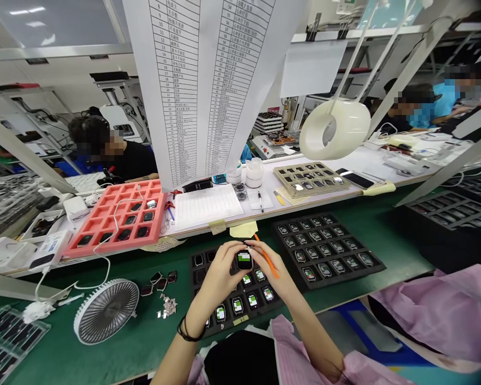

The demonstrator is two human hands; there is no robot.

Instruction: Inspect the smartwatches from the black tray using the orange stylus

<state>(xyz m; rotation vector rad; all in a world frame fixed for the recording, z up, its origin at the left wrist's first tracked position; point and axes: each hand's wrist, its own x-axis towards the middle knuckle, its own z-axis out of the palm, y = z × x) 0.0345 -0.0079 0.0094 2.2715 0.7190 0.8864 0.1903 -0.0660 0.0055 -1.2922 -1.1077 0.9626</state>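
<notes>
Pink sleeves (304,347) fill the bottom of my view. Left hand (220,270) pinches a small watch (244,259) by its sides, screen lit and facing up. Right hand (264,267) rests its fingertips on the watch's far edge, with an orange stick (260,245) clamped between its fingers. The watch hangs just above the black tray (198,275) at the near edge of the green worktop (152,331), about midway along, where other lit watches sit in pockets. I judge one unit is being checked at its screen. Next I'd want a steady pinch and a free pocket, seemingly in the tray's far rows.
</notes>
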